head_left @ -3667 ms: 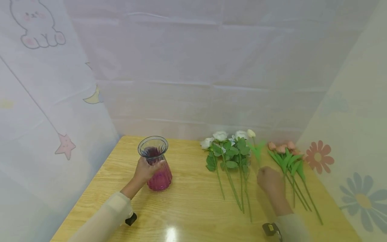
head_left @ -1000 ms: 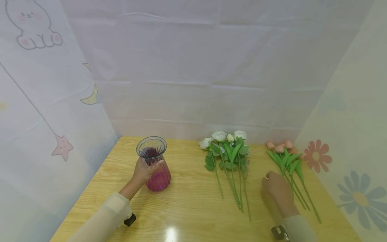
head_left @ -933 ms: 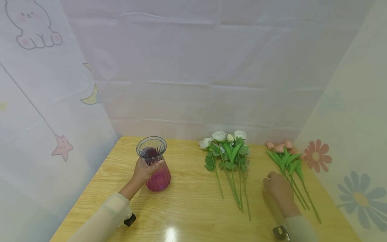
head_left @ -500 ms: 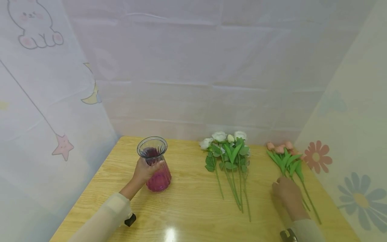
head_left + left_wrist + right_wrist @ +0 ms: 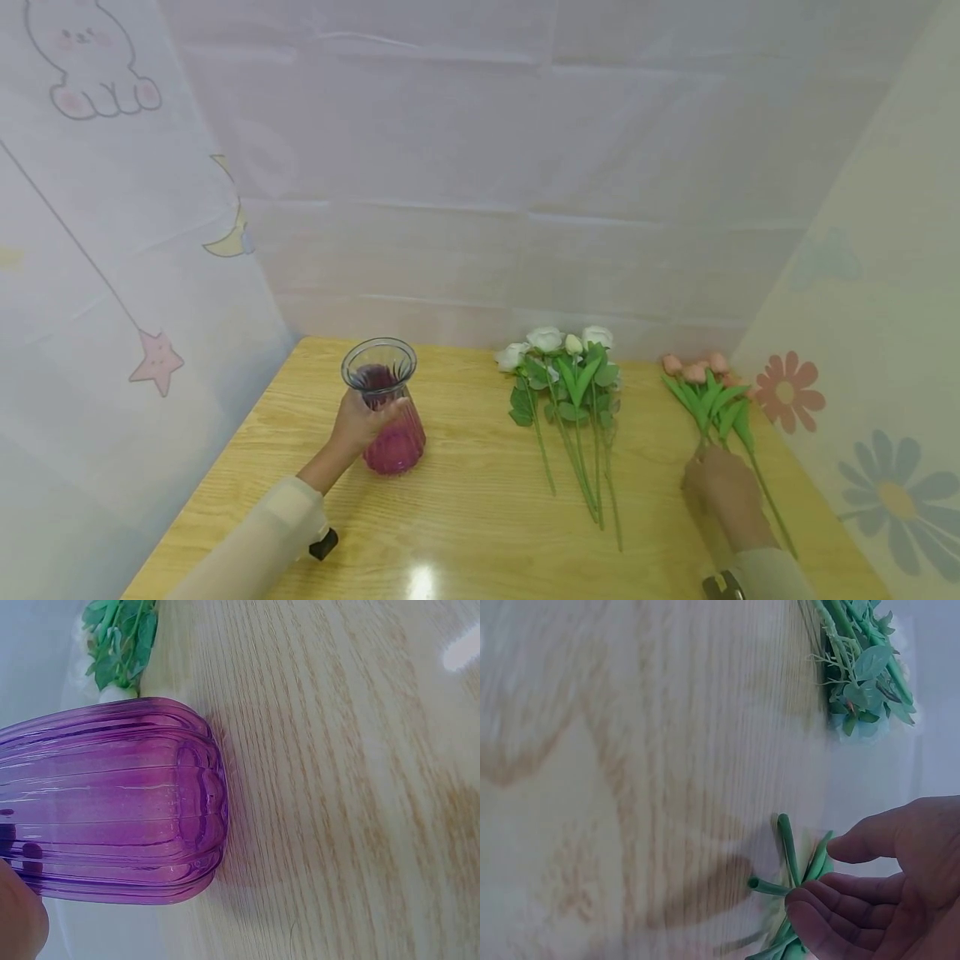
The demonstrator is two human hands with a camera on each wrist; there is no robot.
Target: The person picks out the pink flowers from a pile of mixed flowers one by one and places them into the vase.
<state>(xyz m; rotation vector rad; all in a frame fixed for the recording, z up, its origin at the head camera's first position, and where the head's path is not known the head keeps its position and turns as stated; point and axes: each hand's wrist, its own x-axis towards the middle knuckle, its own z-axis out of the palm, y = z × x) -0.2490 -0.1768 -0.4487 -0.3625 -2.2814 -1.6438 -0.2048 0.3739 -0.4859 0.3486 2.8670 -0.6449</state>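
Head view, wooden table [image 5: 480, 525], creased backdrop [image 5: 465, 167], vase [image 5: 396, 446]

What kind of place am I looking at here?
Probably an indoor booth or corner set up for tabletop work: creased, cartoon-printed sheets line three sides of a wooden table, with a purple glass vase and loose flowers.

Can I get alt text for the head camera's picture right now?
A person's left hand grips a pink-purple glass vase on a wooden table. The right hand is at a bunch of pink tulips; white flowers lie between.
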